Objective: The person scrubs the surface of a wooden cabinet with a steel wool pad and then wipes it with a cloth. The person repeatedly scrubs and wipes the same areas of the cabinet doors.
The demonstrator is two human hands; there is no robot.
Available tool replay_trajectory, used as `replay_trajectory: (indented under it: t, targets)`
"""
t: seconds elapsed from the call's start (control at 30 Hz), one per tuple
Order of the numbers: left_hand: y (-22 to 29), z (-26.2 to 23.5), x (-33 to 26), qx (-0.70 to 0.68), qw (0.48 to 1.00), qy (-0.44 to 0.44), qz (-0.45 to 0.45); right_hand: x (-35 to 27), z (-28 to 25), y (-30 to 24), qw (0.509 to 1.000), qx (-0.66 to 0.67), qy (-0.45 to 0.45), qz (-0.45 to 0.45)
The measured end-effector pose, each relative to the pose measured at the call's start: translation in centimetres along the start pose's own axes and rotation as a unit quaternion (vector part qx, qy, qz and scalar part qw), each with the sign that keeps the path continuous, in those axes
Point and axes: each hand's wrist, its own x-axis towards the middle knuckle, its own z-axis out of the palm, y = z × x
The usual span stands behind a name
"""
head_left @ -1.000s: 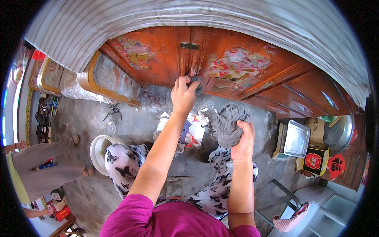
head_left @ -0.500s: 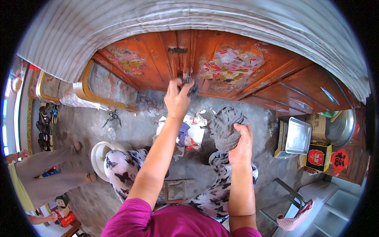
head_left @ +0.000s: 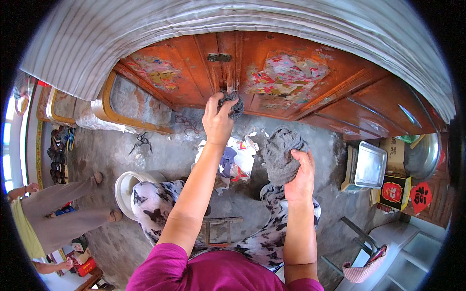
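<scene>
My left hand (head_left: 218,120) is closed around a dark, curly scouring pad (head_left: 234,107) and holds it against the lower middle of an orange-brown wooden cabinet (head_left: 194,77). Torn scraps of coloured paper (head_left: 286,72) cling to the cabinet's door panels. A small dark metal latch (head_left: 219,57) sits above the hand, between the doors. My right hand (head_left: 302,175) grips a bunched grey cloth (head_left: 282,153) in front of my right knee, apart from the cabinet. The thumb lies over the cloth, and the fingers behind it are partly hidden.
A white bucket (head_left: 127,194) stands by my left knee. Paper scraps (head_left: 242,157) litter the concrete floor. A striped curtain (head_left: 242,17) hangs over the cabinet top. At left, another person (head_left: 73,203) stands. Metal tray (head_left: 371,165) and boxes (head_left: 392,191) are at right.
The left hand and scouring pad have shifted only slightly against the cabinet. The right hand still holds the cloth at nearly the same spot. The whole view has moved a little.
</scene>
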Motion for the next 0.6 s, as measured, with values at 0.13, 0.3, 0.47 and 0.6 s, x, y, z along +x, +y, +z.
replay_trajectory:
  t: [0.13, 0.3, 0.47, 0.6]
  targets:
    - [0.1, -0.5, -1.9, -0.078, 0.983, -0.075, -0.15, 0.2, 0.0, -0.5, 1.0, -0.005, -0.014, -0.011]
    - [4.1, -2.8, 4.7, -0.062, 0.992, 0.105, 0.025, 0.2, -0.1, -0.1, 1.0, -0.012, -0.027, -0.001]
    - [2.5, -2.0, 2.2, -0.009, 0.999, -0.04, 0.018, -0.4, 0.4, -0.3, 1.0, 0.003, -0.003, 0.001]
    - [7.5, -3.8, 8.1, -0.042, 0.991, 0.087, 0.096, 0.2, -0.3, -0.4, 1.0, 0.015, -0.024, -0.012]
